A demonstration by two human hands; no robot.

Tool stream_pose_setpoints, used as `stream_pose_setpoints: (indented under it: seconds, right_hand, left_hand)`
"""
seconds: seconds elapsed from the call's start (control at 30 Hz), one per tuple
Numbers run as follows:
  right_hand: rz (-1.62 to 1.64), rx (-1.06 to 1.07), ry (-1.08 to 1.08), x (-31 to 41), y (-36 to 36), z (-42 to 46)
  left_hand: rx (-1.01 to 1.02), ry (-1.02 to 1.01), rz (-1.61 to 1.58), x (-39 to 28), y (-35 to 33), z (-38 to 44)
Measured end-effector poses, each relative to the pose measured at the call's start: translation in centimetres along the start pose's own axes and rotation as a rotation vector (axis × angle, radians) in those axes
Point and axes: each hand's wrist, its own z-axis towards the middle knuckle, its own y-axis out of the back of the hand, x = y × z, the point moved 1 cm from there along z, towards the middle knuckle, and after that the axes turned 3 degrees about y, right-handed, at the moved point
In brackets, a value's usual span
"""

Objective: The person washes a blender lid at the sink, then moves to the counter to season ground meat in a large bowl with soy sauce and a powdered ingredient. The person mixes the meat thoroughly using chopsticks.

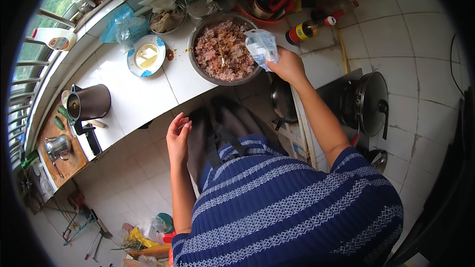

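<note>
My right hand [287, 66] grips a white and blue plastic packet [261, 46] at the right rim of a large metal bowl [192, 53]. Minced meat [217, 39] fills much of that bowl, with brown seasoning over parts of it. The pale end of a utensil [223, 59] sticks up from the middle of the meat. My left hand [179, 137] hangs over the floor in front of the counter, fingers loosely curled and apart, with nothing in it.
A blue-rimmed plate [146, 55] stands left of the bowl, near a brown spill [170, 54]. Farther left are a dark pitcher [91, 102] and a wooden cutting board [55, 139]. A sauce bottle [310, 31] lies at right; a lidded pan [373, 104] sits below it.
</note>
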Motion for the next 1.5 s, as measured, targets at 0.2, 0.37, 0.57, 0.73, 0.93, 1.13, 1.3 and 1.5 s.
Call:
stream_pose_setpoints:
  seconds: [0.2, 0.37, 0.57, 0.73, 0.93, 1.13, 1.3, 1.5]
  right_hand:
    - [0.002, -0.053, 0.039, 0.9, 1.0, 1.3]
    - [-0.141, -0.043, 0.076, 1.5, 0.6, 3.5]
    - [-0.227, -0.068, 0.104, 1.8, 0.2, 5.9]
    - [-0.154, -0.040, 0.038, 0.3, 0.2, 6.1]
    - [0.004, -0.065, 0.044, -0.3, 1.3, 2.1]
    - [-0.171, 0.039, 0.050, -1.4, -1.2, -1.0]
    - [-0.127, 0.066, -0.016, -2.3, -1.0, -1.3]
    - [-0.108, 0.039, -0.037, -3.4, -0.7, 0.0]
  left_hand:
    - [-0.016, -0.005, 0.003, 0.2, 0.2, 0.0]
    - [-0.011, 0.011, -0.007, 0.1, 0.0, -0.1]
    - [-0.008, 0.022, -0.011, 0.2, -0.1, -0.2]
    - [-0.015, 0.019, -0.021, 0.3, -0.1, -0.1]
    - [-0.026, 0.019, -0.018, 0.3, 0.0, -0.3]
    - [-0.014, 0.014, -0.017, 0.5, -0.4, 0.2]
    - [-0.022, 0.016, -0.019, 0.5, -0.3, 0.0]
    - [-0.030, 0.015, -0.032, 0.6, -0.3, -0.1]
